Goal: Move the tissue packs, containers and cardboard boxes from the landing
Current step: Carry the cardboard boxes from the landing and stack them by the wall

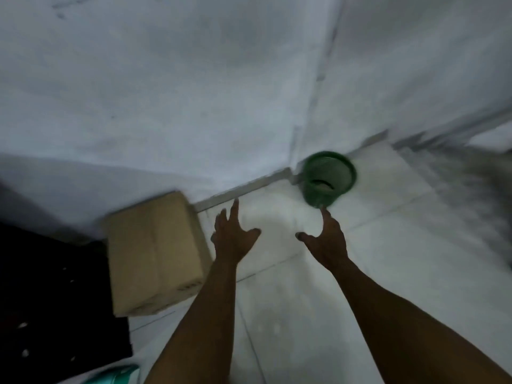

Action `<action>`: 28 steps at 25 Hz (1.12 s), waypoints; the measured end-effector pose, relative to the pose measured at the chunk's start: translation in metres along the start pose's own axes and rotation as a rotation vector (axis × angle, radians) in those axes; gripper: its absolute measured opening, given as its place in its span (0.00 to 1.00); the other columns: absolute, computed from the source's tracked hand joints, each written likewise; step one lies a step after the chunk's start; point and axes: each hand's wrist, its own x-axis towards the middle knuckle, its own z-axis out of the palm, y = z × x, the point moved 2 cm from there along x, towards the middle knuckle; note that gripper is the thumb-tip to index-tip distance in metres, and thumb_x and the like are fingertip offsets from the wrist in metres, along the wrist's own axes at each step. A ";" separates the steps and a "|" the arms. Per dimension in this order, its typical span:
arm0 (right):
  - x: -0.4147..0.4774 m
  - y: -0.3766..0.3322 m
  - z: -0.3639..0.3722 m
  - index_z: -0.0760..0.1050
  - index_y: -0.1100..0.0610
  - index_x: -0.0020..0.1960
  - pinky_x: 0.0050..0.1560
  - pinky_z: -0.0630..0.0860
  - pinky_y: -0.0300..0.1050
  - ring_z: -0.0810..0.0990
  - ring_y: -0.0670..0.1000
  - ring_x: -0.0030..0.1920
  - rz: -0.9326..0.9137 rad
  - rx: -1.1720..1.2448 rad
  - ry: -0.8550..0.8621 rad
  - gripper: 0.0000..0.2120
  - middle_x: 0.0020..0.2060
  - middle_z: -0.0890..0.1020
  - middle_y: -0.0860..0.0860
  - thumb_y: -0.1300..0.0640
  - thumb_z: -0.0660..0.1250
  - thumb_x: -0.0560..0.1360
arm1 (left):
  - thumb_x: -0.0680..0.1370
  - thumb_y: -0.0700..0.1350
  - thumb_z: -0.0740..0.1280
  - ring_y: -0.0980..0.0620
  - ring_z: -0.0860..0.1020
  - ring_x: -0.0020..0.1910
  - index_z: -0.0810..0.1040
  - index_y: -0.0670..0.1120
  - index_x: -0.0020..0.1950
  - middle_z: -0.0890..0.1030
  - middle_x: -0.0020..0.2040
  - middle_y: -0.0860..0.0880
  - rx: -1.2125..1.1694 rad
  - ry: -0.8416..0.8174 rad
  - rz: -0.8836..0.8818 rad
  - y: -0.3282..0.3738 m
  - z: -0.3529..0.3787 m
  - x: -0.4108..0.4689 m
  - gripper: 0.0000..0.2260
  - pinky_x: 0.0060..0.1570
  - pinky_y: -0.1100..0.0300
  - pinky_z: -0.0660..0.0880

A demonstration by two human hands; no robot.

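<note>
A brown cardboard box (155,253) stands on the pale tiled floor against the wall, left of centre. My left hand (232,236) hovers just right of the box with fingers spread, holding nothing. My right hand (327,239) is stretched out beside it, fingers straight, empty, its fingertip close under a green mesh basket (328,177) that sits in the wall corner. A teal-and-white pack (116,374) shows at the bottom left edge. The frame is blurred by motion.
A black crate-like object (50,295) sits left of the box. White walls (166,92) meet in a corner behind the basket. Bare floor tiles (318,314) stretch below and to the right of my arms. A dark smear (457,184) covers the right.
</note>
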 end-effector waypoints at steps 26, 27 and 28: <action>-0.363 0.616 -1.097 0.56 0.57 0.79 0.69 0.67 0.59 0.66 0.63 0.72 0.691 0.265 1.173 0.46 0.74 0.65 0.60 0.45 0.74 0.68 | 0.70 0.55 0.71 0.45 0.62 0.75 0.53 0.55 0.80 0.61 0.77 0.45 0.266 -1.121 1.031 0.986 0.767 -0.670 0.43 0.72 0.45 0.64; -0.363 0.638 -1.131 0.56 0.59 0.78 0.69 0.67 0.59 0.66 0.64 0.71 0.701 0.269 1.183 0.47 0.74 0.64 0.61 0.44 0.72 0.67 | 0.71 0.53 0.72 0.45 0.63 0.74 0.54 0.54 0.80 0.61 0.76 0.44 0.253 -1.129 1.019 1.015 0.796 -0.680 0.42 0.71 0.47 0.65; -0.361 0.662 -1.165 0.57 0.59 0.78 0.69 0.67 0.60 0.67 0.65 0.71 0.715 0.288 1.180 0.46 0.73 0.65 0.61 0.45 0.72 0.66 | 0.72 0.51 0.72 0.45 0.63 0.74 0.54 0.54 0.80 0.62 0.76 0.44 0.248 -1.130 0.991 1.042 0.823 -0.689 0.41 0.71 0.48 0.65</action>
